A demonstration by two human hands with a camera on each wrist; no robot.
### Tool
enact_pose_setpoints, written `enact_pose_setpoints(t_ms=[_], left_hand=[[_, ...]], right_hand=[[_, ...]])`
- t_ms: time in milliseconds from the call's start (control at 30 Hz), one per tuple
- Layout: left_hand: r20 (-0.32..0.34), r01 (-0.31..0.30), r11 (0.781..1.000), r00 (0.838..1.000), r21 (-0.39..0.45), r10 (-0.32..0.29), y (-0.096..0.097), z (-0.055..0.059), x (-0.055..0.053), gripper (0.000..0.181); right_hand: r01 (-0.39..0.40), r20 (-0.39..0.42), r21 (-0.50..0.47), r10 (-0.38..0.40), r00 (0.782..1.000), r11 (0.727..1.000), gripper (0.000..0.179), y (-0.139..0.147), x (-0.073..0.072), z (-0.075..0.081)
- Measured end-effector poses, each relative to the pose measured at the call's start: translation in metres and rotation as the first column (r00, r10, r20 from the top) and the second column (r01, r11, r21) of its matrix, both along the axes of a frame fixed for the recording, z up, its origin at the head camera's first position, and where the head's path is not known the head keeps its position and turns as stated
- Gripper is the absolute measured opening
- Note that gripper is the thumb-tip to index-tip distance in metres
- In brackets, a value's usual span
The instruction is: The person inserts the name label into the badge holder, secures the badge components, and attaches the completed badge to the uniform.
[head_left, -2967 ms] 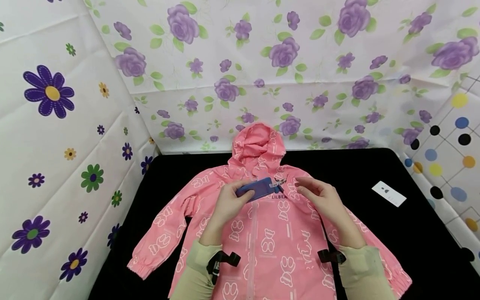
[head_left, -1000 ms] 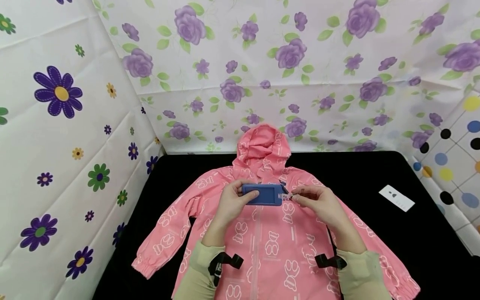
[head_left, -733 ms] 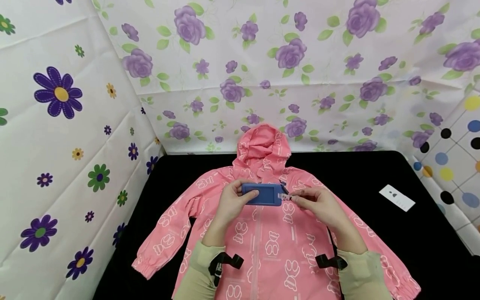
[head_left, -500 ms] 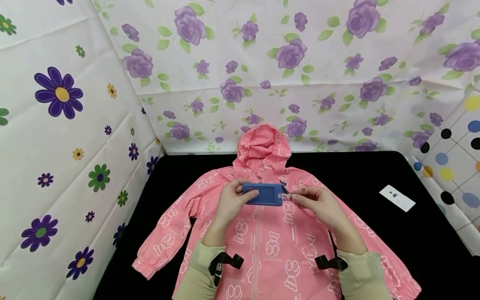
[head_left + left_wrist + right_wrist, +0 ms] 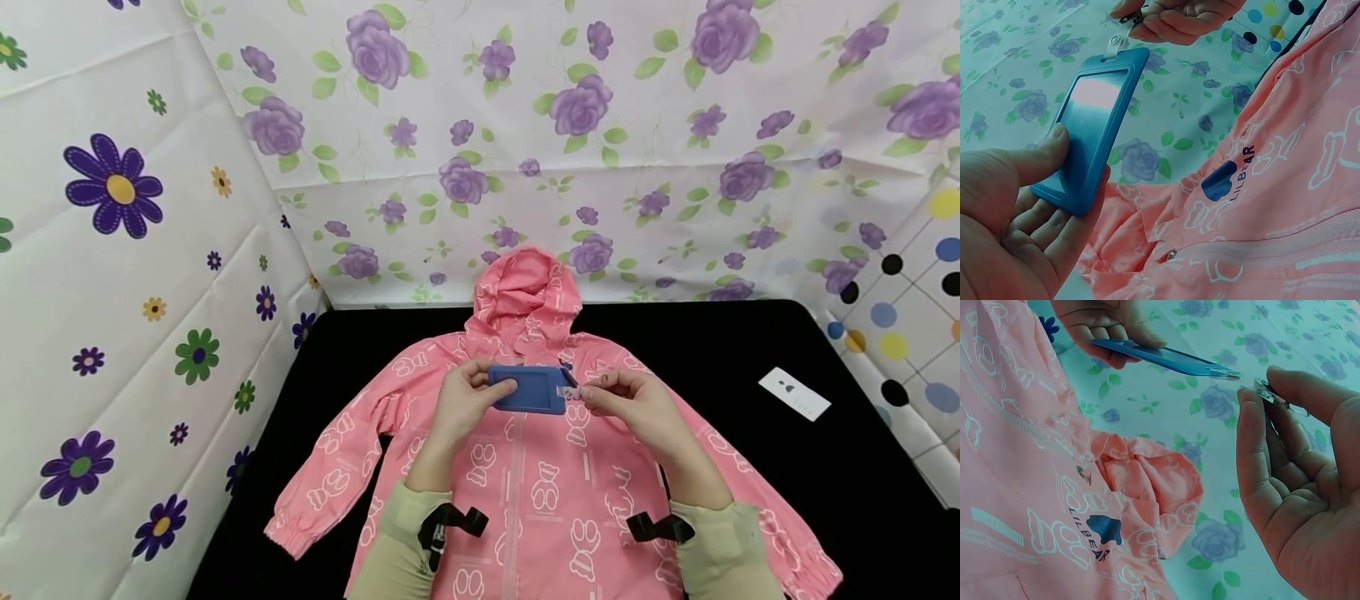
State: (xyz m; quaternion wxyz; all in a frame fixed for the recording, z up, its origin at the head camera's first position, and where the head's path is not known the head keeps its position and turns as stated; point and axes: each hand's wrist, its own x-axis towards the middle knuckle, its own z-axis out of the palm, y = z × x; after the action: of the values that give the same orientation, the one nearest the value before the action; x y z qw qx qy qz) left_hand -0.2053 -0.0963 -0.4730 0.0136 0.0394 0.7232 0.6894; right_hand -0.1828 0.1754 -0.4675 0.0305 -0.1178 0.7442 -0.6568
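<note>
A blue badge holder [image 5: 531, 389] with a window hangs level above a pink hooded jacket [image 5: 487, 492]. My left hand [image 5: 463, 404] grips the holder's left end, thumb on the front and fingers beneath. From its other end runs a short clear strap [image 5: 1116, 45] with a snap. My right hand [image 5: 637, 404] pinches the small metal clip [image 5: 1266, 392] on that strap between thumb and index finger. The jacket lies front up with sleeves spread; its chest lettering is partly hidden by the holder and right hand in the head view.
A white card [image 5: 795, 394] with small dark marks lies right of the jacket on the black table [image 5: 720, 350]. A flowered cloth wall [image 5: 525, 125] stands behind the table, and patterned cloth hangs at both sides.
Three seconds ago the holder was tilted and my right hand was apart from the clip. The holder is now level, and the right hand pinches the clip. Over the last second little has moved.
</note>
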Motion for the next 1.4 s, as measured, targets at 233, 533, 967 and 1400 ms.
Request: enact_pose_setpoints(t_ms=[233, 533, 967, 1400], left_hand=[[-0.012, 0.021, 0.999, 1.0, 0.045, -0.02, -0.002, -0.012, -0.005, 0.03], [-0.029, 0.016, 0.998, 0.999, 0.066, -0.014, -0.001, -0.012, -0.005, 0.03], [-0.024, 0.025, 0.999, 0.999, 0.029, -0.025, -0.002, -0.004, -0.004, 0.026], [0.013, 0.016, 0.998, 1.0, 0.064, -0.017, -0.001, -0.018, -0.008, 0.032]], right_hand=[[0.045, -0.029, -0.07, -0.047, 0.998, 0.997, 0.024, 0.001, 0.0, -0.001], [0.077, -0.009, -0.079, -0.078, 0.997, 0.994, 0.029, 0.001, 0.001, 0.001], [0.012, 0.025, -0.013, -0.011, 1.0, 1.0, 0.031, 0.002, 0.0, 0.004], [0.044, -0.004, -0.086, -0.044, 0.999, 0.995, 0.027, -0.001, 0.004, 0.004]])
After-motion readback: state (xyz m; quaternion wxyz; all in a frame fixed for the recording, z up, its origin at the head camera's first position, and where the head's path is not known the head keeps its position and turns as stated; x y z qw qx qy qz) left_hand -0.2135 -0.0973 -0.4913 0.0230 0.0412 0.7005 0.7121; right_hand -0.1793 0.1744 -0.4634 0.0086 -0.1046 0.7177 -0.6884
